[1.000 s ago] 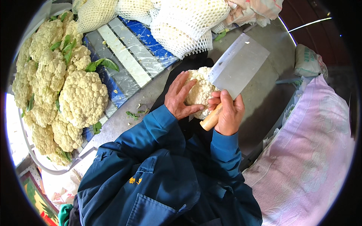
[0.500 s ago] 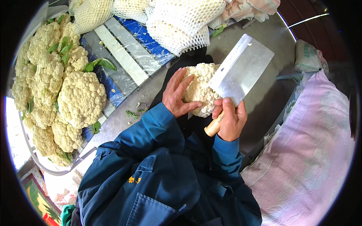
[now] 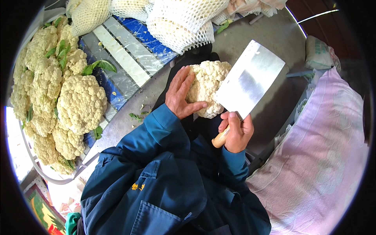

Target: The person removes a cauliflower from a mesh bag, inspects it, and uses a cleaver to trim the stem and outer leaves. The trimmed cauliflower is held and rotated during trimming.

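Observation:
A cauliflower (image 3: 209,84) rests over my lap, its pale curds facing up. My left hand (image 3: 183,94) is curved round its left side, thumb pressed along the near edge. In my right hand (image 3: 236,131) is a cleaver (image 3: 251,80), gripped by its wooden handle (image 3: 220,139). The broad, shiny blade slants up and to the right, its left edge close against the cauliflower's right side. Whether the edge touches the curds I cannot tell.
Several cauliflowers (image 3: 81,103) with green leaves are heaped on the striped table (image 3: 124,55) at left. White foam-net wrapped bundles (image 3: 182,23) lie at the far side. A pinkish cloth-covered pile (image 3: 313,164) stands at right, a white sack (image 3: 319,55) behind it. Leaf scraps lie on the grey floor.
The cleaver and my right hand have shifted slightly nearer, and the blade now catches brighter light. My left hand stays on the cauliflower. The whole view has moved slightly.

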{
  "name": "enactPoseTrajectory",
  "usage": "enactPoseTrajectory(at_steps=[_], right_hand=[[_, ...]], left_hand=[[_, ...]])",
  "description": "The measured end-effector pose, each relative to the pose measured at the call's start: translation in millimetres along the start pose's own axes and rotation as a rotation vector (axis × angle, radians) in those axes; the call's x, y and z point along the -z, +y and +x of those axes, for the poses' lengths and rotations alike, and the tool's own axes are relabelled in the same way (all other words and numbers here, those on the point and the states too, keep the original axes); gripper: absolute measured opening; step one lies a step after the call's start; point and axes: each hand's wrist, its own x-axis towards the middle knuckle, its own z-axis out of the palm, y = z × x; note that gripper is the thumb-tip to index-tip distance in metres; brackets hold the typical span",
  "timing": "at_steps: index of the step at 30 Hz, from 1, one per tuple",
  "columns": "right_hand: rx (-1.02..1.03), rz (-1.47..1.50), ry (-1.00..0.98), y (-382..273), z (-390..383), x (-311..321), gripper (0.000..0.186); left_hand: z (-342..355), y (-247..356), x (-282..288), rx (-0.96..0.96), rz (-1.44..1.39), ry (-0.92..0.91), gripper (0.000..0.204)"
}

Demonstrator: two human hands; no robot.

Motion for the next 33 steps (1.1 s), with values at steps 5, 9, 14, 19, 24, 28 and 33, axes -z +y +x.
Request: enactPoseTrajectory(at_steps=[5,9,14,19,24,28,33], right_hand=[[0.009,0.015,0.035,5.7,-7.2,-6.7,0.008],[0.006,0.002,0.069,8.4,-10.2,-12.6,0.010],[-0.024,0.018,0.105,10.5,-10.4,-17.6,0.012],[-0.074,0.072,0.112,11.3,-8.8,-21.3,0.015],[-0.120,0.131,0.141,13.2,-8.7,-21.7,0.020],[-0.111,0.171,0.154,14.5,-10.4,-26.9,0.021],[-0.090,0.194,0.193,25.2,-15.6,-34.2,0.021]], left_hand=[[0.6,1.4,0.4,0.007,-0.002,-0.016,0.099],[-0.2,0.6,-1.0,0.005,-0.004,-0.013,0.099],[-0.9,-1.1,-1.3,0.009,-0.007,-0.011,0.098],[-0.9,-1.0,-1.2,0.012,-0.010,-0.014,0.099],[-0.9,-0.5,-1.9,0.015,-0.020,-0.008,0.100],[-1.0,-0.4,-2.0,0.019,-0.017,-0.012,0.101],[-0.8,-0.1,-1.5,0.023,-0.016,-0.015,0.101]])
